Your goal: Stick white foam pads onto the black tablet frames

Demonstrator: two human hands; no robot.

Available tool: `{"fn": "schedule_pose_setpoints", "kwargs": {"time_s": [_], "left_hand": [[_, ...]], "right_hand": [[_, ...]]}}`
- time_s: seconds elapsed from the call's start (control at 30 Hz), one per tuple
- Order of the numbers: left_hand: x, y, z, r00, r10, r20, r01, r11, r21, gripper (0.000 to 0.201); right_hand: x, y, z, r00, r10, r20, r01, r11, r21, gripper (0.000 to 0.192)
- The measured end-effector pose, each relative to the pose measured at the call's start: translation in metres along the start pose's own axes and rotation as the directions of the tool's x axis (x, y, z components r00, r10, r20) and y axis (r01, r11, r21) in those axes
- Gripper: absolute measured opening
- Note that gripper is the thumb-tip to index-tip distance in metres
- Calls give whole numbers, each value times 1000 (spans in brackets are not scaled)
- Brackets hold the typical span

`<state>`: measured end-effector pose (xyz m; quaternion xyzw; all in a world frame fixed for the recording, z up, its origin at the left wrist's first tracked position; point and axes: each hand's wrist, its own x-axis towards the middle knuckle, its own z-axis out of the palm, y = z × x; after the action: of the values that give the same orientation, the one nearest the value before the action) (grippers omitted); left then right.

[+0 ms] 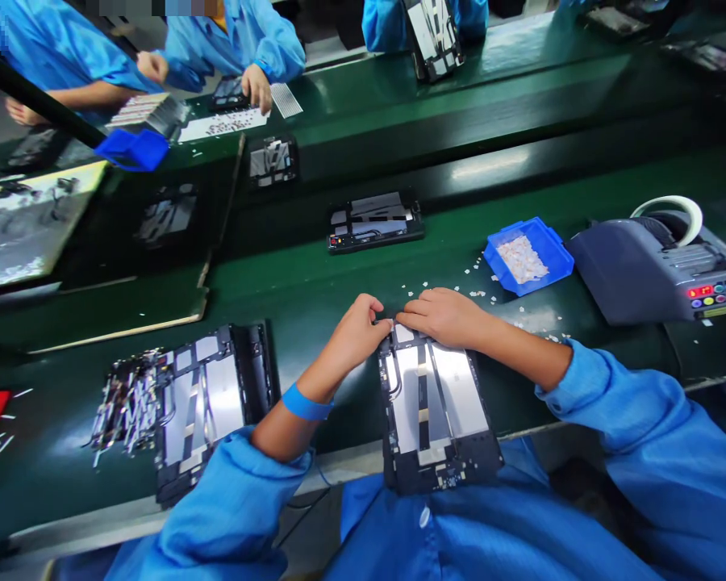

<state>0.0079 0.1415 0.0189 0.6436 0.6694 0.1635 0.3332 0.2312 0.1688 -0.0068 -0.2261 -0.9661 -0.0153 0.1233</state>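
An opened tablet (469,395) with silver battery panels and dark ribbon cables rests over the table's front edge, its near end close to my body. At its far left corner is my left hand (358,332), thumb and forefinger closed in a pinch; what is between them is too small to make out. My right hand (448,315) lies across the far edge of the same tablet, fingers bent and together near the left fingertips. Its fingertips are partly hidden, and I cannot make out what they hold.
Left of me stand more opened tablets (218,387) beside a pile of thin strips (127,403). A blue bin (557,250) of small pale pieces and a grey tape dispenser (635,266) stand right. Another tablet (375,219) lies ahead. Co-workers (235,48) sit opposite.
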Motion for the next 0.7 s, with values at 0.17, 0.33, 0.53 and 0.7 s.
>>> {"fn": "schedule_pose_setpoints", "kwargs": {"time_s": [0.17, 0.33, 0.53, 0.7], "left_hand": [[-12, -12, 15, 996, -19, -87, 3, 985, -172, 37], [-12, -15, 20, 996, -31, -83, 12, 976, -219, 39], [-14, -18, 18, 997, -30, -72, 8, 956, -293, 47], [-22, -23, 7, 997, -31, -75, 1, 932, -362, 44]], "right_hand": [[2, -1, -4, 999, -10, 31, 10, 1000, -19, 37], [8, -3, -11, 992, -27, 124, 33, 998, -47, 39], [14, -3, -23, 986, 20, 167, -15, 999, -30, 41], [-7, -4, -32, 956, 291, 39, -294, 953, 70, 47]]}}
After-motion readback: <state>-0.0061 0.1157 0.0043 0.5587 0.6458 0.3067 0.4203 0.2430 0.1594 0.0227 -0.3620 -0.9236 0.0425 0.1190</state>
